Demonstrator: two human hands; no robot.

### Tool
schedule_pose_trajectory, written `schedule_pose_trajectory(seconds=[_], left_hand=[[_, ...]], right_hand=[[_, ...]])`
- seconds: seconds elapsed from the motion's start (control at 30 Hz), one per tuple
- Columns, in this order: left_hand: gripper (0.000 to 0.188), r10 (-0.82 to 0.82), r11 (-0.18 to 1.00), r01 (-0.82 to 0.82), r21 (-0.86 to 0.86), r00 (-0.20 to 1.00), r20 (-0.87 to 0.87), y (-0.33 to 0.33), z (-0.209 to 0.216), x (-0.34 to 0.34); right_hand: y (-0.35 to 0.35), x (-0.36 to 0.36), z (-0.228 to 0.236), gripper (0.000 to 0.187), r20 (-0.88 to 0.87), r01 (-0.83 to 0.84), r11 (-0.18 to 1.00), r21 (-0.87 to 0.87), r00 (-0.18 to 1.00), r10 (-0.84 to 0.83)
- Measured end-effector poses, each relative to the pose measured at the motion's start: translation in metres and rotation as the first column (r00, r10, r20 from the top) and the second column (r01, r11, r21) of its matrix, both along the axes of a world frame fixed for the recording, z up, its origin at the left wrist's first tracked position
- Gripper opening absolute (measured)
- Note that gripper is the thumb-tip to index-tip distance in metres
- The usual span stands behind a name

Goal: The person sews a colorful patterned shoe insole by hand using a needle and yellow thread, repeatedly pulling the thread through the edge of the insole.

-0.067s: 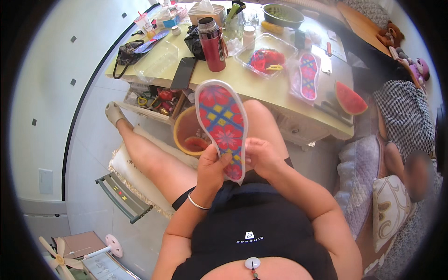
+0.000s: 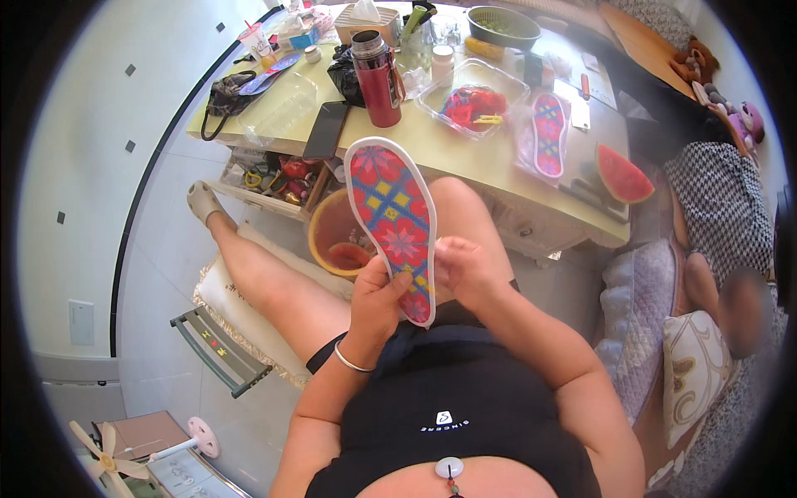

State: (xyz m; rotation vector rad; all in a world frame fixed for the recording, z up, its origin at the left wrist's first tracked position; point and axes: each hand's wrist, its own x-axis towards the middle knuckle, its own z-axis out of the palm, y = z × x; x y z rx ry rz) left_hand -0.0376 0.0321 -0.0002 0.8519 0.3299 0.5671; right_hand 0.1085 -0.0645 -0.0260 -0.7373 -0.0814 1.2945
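In my lap I hold up an insole [image 2: 393, 217] with a white rim and a stitched pattern of red flowers, yellow squares and blue lines. My left hand [image 2: 380, 295] grips its narrow lower part, thumb lying across the patterned face. Beside the right edge is my right hand [image 2: 466, 267], its thumb and fingertips pinched together; whatever they hold is too small to make out, and some fingers are partly hidden by the insole. A similar insole [image 2: 549, 137] in clear wrapping lies on the table, near a clear plastic box [image 2: 515, 93] of red thread [image 2: 475, 106].
On the table [image 2: 432, 158] stand a red thermos [image 2: 378, 83], a black phone [image 2: 326, 131], a watermelon slice [image 2: 624, 176] and a green basket [image 2: 504, 25]. Below are an open drawer [image 2: 278, 178] and a bin [image 2: 328, 236]. Someone in a checked garment [image 2: 718, 207] is at the right.
The insole has tilted and shifted slightly up and left, and its pattern shows with less glare. Both hands stay at nearly the same spots.
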Motion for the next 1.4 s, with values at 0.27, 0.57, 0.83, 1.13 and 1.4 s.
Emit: schedule_pose_trajectory(seconds=[0.27, 0.57, 0.83, 1.13, 1.4], left_hand=[[0.027, 0.179, 0.984, -0.178, 0.027, 0.982, -0.06, 0.007, 0.003, -0.003], [0.027, 0.109, 0.994, -0.111, -0.022, 0.989, -0.1, -0.008, 0.002, 0.017], [0.034, -0.278, 0.629, 0.413, -0.659, 0.911, 0.306, 0.006, 0.001, 0.013], [0.046, -0.186, 0.583, 0.312, -0.751, 0.95, 0.25, -0.005, 0.002, 0.011], [0.044, -0.196, 0.644, 0.319, -0.695, 0.947, 0.252, -0.006, -0.003, 0.012]], right_hand=[[-0.047, 0.101, 0.015, 0.006, -0.261, 0.424, 0.874, 0.236, 0.894, -0.363], [-0.074, 0.089, 0.049, 0.011, 0.589, 0.667, 0.715, 0.207, 0.499, -0.636], [-0.025, -0.009, 0.062, 0.007, 0.962, 0.188, 0.951, 0.245, 0.078, -0.263], [-0.01, -0.023, 0.063, 0.01, 0.936, 0.155, 0.926, 0.344, -0.132, -0.326], [-0.01, -0.023, 0.064, 0.008, 0.936, 0.141, 0.934, 0.328, -0.186, -0.3]])
